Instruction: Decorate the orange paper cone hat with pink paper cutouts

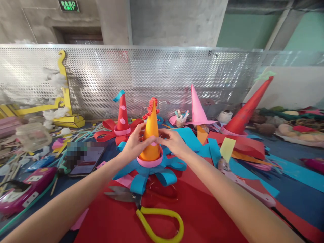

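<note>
An orange paper cone hat (150, 131) stands upright in front of me, with a crinkled red paper strip (153, 104) at its tip. Round its base runs a pink paper band (150, 163), and blue paper loops (165, 177) spread out below. My left hand (135, 141) grips the cone's left side, thumb across the front. From the right, my right hand (173, 140) holds the same cone, its thumb meeting the left thumb at a small pink paper piece (153, 144). Fingers behind the cone are partly hidden.
Yellow-handled scissors (162, 211) lie on red paper (202, 202) in front. To the right rests a pink glue gun (249, 185). More cone hats stand behind, one red (122, 113), one pink (198, 106), one large red (246, 109). A phone (87, 162) and purple power strip (27, 190) lie left.
</note>
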### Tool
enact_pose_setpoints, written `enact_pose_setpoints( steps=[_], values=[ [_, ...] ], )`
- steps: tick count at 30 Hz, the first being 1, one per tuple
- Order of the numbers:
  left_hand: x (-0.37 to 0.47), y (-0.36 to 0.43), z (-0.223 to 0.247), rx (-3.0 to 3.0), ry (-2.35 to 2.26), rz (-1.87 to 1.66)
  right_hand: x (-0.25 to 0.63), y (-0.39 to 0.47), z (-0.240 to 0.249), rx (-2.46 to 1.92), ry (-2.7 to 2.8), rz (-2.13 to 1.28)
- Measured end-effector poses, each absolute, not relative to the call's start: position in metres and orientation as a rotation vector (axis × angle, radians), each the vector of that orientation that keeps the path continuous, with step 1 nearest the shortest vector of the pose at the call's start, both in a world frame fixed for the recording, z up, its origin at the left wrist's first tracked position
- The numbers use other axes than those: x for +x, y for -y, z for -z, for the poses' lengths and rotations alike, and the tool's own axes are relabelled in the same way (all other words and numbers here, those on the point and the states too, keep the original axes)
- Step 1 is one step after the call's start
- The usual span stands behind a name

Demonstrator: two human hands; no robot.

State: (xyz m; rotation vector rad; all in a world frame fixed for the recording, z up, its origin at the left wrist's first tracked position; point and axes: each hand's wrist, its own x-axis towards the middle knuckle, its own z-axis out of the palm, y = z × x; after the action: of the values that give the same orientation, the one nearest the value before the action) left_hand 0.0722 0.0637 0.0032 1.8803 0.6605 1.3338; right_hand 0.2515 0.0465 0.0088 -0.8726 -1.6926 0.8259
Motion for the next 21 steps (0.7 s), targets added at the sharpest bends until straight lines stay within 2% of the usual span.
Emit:
enact_pose_setpoints(
  steps=[6,21],
  values=[
    [0.058,-0.068,-0.007,1.861,-0.525,-1.218,0.251,-0.046,-0.01,-0.864,1.696,-0.853],
    [0.057,-0.071,-0.002,1.868,-0.45,-1.186,0.249,-0.045,-0.013,-0.884,1.646,-0.928]
  ],
)
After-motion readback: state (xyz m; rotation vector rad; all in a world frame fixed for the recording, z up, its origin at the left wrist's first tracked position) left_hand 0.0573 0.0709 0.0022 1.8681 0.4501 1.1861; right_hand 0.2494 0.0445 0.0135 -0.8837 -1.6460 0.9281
